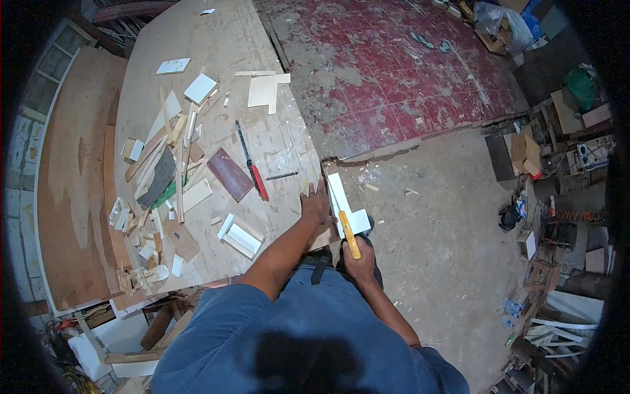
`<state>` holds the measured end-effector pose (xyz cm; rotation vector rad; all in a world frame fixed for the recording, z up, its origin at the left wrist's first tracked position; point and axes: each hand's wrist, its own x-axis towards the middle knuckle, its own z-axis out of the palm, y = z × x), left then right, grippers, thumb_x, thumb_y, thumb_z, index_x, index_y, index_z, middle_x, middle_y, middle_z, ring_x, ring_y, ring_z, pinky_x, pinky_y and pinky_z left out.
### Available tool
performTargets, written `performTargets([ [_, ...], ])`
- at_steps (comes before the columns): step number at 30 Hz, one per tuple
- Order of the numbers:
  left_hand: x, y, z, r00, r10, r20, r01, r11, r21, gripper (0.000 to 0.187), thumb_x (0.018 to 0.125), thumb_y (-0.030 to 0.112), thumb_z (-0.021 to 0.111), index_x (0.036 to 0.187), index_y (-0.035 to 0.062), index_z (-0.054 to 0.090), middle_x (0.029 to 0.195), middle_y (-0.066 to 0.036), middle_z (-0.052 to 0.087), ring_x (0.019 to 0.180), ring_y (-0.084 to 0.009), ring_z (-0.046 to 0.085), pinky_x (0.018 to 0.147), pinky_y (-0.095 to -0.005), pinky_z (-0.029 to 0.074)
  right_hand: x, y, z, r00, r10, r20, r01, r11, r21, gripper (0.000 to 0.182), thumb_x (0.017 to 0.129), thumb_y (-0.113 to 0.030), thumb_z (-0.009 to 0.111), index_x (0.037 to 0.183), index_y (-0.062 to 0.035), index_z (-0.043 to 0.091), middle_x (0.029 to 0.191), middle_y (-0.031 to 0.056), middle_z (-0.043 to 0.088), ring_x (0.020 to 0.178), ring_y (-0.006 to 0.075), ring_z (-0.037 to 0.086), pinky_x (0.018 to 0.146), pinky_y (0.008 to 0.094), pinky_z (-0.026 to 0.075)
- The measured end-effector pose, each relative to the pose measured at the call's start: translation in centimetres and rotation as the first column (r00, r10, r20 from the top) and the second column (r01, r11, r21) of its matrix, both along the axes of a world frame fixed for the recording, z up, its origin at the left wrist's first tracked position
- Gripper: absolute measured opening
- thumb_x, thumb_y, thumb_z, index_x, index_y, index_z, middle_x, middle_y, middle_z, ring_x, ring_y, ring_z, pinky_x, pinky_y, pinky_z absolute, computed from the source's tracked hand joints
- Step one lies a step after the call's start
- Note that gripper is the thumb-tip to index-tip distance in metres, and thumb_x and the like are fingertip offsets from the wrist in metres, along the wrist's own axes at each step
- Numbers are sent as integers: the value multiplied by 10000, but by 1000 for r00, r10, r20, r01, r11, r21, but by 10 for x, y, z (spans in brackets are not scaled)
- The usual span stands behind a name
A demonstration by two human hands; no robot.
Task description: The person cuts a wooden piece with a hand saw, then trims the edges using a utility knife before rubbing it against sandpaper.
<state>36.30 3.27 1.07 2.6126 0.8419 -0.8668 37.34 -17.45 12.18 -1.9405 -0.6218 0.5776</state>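
Just right of the frame's centre, our right hand (359,261) closes around the grip of a yellow-handled saw (350,235), over a white L-shaped board (359,220) beside the counter (223,46). Our left hand (316,205) rests at the counter's edge, fingers spread. A red-handled tool (259,182) lies to its upper left.

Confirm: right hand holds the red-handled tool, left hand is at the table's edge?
Wrong tool: the head view shows the right hand holding the yellow-handled tool; the red-handled tool lies on the table. The left hand is at the table's edge.
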Motion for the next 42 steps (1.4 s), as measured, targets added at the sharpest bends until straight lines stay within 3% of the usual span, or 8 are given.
performTargets([
  [13,-1,-1,0,998,52,20,-52,999,12,1275,638,655,777,1534,3,146,1632,-139,-22,1478,-382,143,1063,-617,336,13,19,27,999,40,4,-39,995,-92,262,876,-165,661,751,12,513,610,167,540,533,224,534,533,386,429],
  [15,1,-2,2,1000,24,-9,-23,999,30,1279,636,651,782,1532,-2,143,1632,-136,-31,1478,-381,141,1066,-619,334,15,20,30,996,54,-66,-64,985,-159,285,877,-226,647,792,35,573,693,248,608,669,395,656,589,425,491],
  [19,2,0,14,1000,12,-23,-12,1000,5,1297,629,648,789,1529,-15,131,1631,-135,-34,1476,-386,144,1073,-626,325,14,24,31,997,80,22,-74,977,-202,286,875,-232,645,802,35,577,699,249,610,668,398,651,599,430,493],
  [21,3,1,19,999,20,-31,-21,999,-26,1312,622,636,802,1534,-7,113,1630,-136,-38,1474,-391,147,1081,-626,316,17,27,37,999,23,-25,-26,992,-120,292,874,-185,654,731,21,507,607,182,520,560,195,520,547,390,425],
  [28,3,1,18,999,50,-20,-50,999,-10,1332,626,635,801,1537,-3,68,1632,-126,-47,1476,-392,139,1082,-613,326,30,38,51,999,49,-3,-49,978,-202,296,872,-198,648,740,36,523,619,170,519,579,185,495,565,384,424],
  [38,4,4,7,998,61,-11,-61,998,3,1326,647,645,784,1543,15,37,1632,-122,-39,1473,-405,132,1071,-638,313,37,39,51,997,64,-32,-69,984,-163,270,863,-183,641,750,41,540,653,189,556,593,242,545,587,395,438],
  [40,3,1,2,999,44,-28,-43,999,19,1325,650,653,777,1544,21,30,1632,-118,-50,1472,-415,124,1067,-647,309,38,41,63,995,100,4,-96,961,-260,264,859,-186,647,776,47,556,694,229,578,619,301,582,603,411,448],
  [42,3,2,5,996,91,14,-91,996,11,1330,647,662,772,1547,30,24,1632,-110,-64,1468,-430,113,1058,-665,305,38,45,63,995,102,-7,-101,968,-232,263,858,-189,650,787,49,563,711,243,583,634,326,592,607,418,450],
])
